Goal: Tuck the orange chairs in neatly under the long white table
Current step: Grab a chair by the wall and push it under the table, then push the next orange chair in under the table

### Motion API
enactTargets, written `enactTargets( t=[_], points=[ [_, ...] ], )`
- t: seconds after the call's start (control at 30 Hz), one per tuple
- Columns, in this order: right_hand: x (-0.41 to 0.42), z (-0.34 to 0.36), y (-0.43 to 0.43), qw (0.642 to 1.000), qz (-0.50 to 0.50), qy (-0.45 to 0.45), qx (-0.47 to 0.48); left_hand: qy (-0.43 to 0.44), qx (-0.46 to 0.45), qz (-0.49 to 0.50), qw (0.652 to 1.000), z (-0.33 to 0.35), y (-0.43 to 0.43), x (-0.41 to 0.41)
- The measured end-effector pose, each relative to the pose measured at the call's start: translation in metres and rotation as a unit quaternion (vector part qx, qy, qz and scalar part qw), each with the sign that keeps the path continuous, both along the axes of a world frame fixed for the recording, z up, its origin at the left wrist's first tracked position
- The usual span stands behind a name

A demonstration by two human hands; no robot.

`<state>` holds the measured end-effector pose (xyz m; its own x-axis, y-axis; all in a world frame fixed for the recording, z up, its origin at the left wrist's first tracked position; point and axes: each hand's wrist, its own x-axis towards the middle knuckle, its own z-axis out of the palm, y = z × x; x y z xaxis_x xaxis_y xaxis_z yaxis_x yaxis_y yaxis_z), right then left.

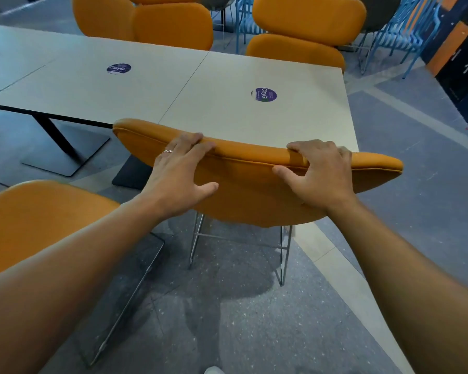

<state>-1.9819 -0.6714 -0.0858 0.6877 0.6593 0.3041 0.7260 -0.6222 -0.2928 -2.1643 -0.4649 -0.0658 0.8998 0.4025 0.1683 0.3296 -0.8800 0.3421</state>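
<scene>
A: Where is the orange chair (254, 195) standing?

B: It is standing at the near edge of the long white table (227, 112), roughly at six o'clock from the tabletop seam (184, 85). Its backrest top is overlapping the table edge in this view. I cannot tell how far the seat is reaching underneath.

A: How should this push be going?

B: I am judging that both hands should be pressing evenly toward twelve o'clock, so the backrest is finishing parallel to the edge. The steel legs (281, 255) should be sliding flat, not tipping. The second orange chair (38, 220), at eight o'clock, is standing clear of the table and looks to be next.

A: And the hands?

B: The left hand (179, 171) is gripping the backrest top toward nine o'clock, with fingers pressed together and hooking over the rim and the thumb spreading wide across the back. The right hand (319, 174) is gripping toward three o'clock, fingers curling over the rim, thumb pointing to nine o'clock. Both forearms are reaching in from six o'clock, nearly straight.
</scene>
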Motion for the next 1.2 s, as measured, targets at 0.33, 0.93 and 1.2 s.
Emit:
enactTargets(
  t=[0.33, 0.93, 1.2],
  points=[
    [-0.132, -0.006, 0.042, 0.957, 0.198, 0.206, -0.056, 0.029, -0.105, 0.070, 0.992, -0.012, -0.005, -0.125],
    [-0.387, -0.040, 0.101, 0.907, 0.240, 0.283, -0.197, -0.001, -0.126, 0.142, 0.982, -0.013, 0.034, -0.416],
    [-0.457, -0.036, 0.140, 0.901, 0.273, 0.284, -0.182, -0.056, -0.049, 0.176, 0.982, 0.008, 0.075, -0.489]
  ],
)
